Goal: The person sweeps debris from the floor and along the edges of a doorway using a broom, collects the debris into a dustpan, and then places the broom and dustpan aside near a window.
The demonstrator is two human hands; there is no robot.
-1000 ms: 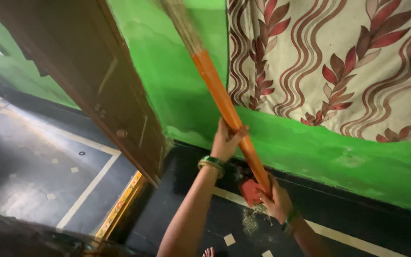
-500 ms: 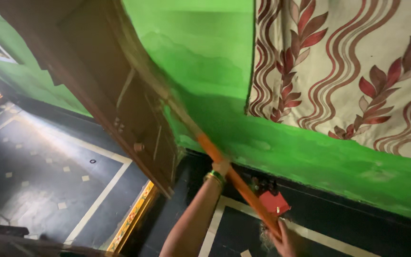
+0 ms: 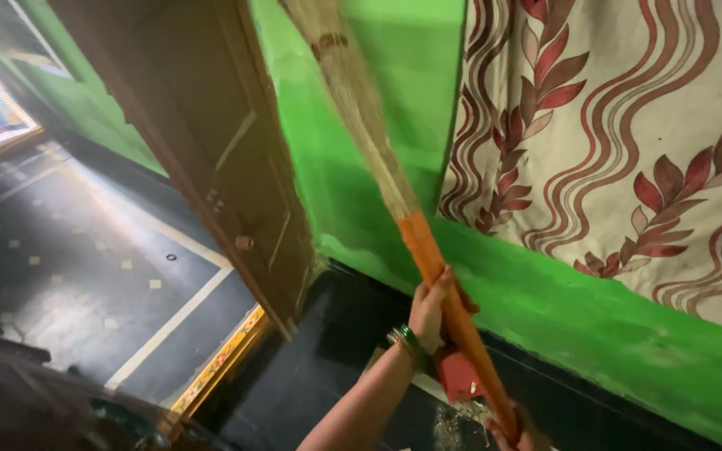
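Note:
My left hand (image 3: 430, 311) grips the orange handle of a broom (image 3: 428, 259) about halfway up. My right hand (image 3: 518, 438) holds the handle's lower end at the bottom edge of the view and is mostly cut off. The broom's pale straw bristles (image 3: 353, 92) point upward against the green wall (image 3: 327, 167), reaching the top of the frame. Bangles (image 3: 407, 344) circle my left wrist. A small red object (image 3: 459, 377) lies on the dark floor behind the handle.
A brown wooden door (image 3: 202, 150) stands open to the left of the broom. A cream curtain with red leaf pattern (image 3: 620, 142) hangs at the right. Dark tiled floor with light lines (image 3: 85, 267) spreads beyond the yellow threshold strip (image 3: 219, 359).
The broom has swung from leaning left toward the door to more upright against the green wall. My left hand shifted right along the handle.

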